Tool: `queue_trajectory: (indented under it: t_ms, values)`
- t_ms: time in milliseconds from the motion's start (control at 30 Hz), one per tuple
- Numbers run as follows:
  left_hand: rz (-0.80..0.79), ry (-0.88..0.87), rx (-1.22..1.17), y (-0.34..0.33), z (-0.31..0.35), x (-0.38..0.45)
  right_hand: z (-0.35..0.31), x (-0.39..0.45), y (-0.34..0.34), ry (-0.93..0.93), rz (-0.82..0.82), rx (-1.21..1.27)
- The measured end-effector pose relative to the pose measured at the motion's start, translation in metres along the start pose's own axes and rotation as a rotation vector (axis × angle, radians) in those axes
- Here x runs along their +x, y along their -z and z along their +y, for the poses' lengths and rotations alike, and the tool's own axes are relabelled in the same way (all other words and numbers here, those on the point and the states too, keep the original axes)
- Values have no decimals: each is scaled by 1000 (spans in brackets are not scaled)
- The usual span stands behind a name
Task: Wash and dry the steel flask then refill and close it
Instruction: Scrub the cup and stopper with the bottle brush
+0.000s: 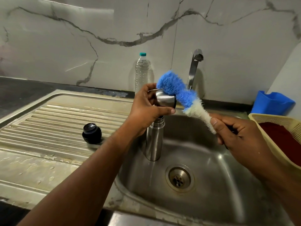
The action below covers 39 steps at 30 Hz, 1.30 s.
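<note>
Steel flask below both hands

yellow basket, blue bin, perhaps red cloth inside basket

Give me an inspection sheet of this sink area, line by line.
Surface: wet ribbed steel drainboard beside a round steel sink basin.
Job's things: tall steel flask body upright in the basin, uncapped; steel cup lid being scrubbed with a blue-and-white bottle brush; black inner stopper on the drainboard.
Clutter: clear plastic water bottle at the wall; blue plastic holder; beige plastic basket with a red item inside.
Grippers: left hand holds the cup lid; right hand grips the brush handle.
Cables: nothing seen.
Surroundings: marble-pattern wall; steel tap, no water seen running.
</note>
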<state>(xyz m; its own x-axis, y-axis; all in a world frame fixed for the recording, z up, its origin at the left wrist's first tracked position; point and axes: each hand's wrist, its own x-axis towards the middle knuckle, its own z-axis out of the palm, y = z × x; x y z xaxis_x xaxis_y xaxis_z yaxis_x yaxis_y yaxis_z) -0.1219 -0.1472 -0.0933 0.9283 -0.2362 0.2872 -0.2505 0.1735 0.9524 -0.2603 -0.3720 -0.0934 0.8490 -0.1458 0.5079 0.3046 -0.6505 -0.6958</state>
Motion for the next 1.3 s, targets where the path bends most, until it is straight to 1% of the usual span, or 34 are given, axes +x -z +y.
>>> queue_trajectory:
  t_ms: [100, 200, 267, 333, 367, 400, 500, 533, 633, 667, 733, 800, 900, 1000, 1100, 1167, 1233, 1300]
  values:
    - [13, -46, 116, 2, -3, 2, 0, 0, 1, -22, 17, -29]
    - [19, -84, 179, 2, -5, -1, -7, -2, -4, 22, -68, -38]
    - [22, -66, 170, 2, -5, -1, -8, -5, -6, 38, -41, -44]
    - [8, -60, 125, 4, -6, 1, -1, -3, -5, 9, 39, -54]
    - [5, -65, 107, 4, -6, 3, 1, -1, -3, -9, 53, -51]
    - [4, -68, 91, 4, -5, 2, 1, -1, -2, -15, 41, -32]
    - [-1, -69, 64, 3, -2, -1, -7, -4, -6, 20, -77, 5]
    - [-8, -69, 68, 2, -2, -2, -8, -5, -8, 26, -69, -2]
    - [-31, -74, 78, 1, -3, 0, -1, -2, -7, -3, 57, -17]
    - [-32, -81, 81, 0, -4, 0, -1, -1, -6, -4, 69, 4]
    - [-20, -86, 67, 0, -4, 1, -3, -1, -3, 8, 9, 60]
    - [-2, -79, 29, 1, -4, 2, -5, -2, -1, 14, -30, 75]
    - [-33, -66, -51, 2, -2, 2, -3, 0, 1, -38, 24, 83]
    - [-179, -12, -245, 2, 0, -1, -5, -1, -1, -60, -38, 135]
    - [-340, 52, -412, 4, 1, -4, -3, -1, -1, -131, 3, 177]
    - [-403, 75, -483, 4, 3, -4, -1, 0, 0, -185, 11, 218]
    - [-409, 90, -539, 5, 5, -2, -4, 0, -2, -204, 8, 280]
    - [-382, 77, -548, 6, 6, -1, -9, -2, -4, -224, 19, 353]
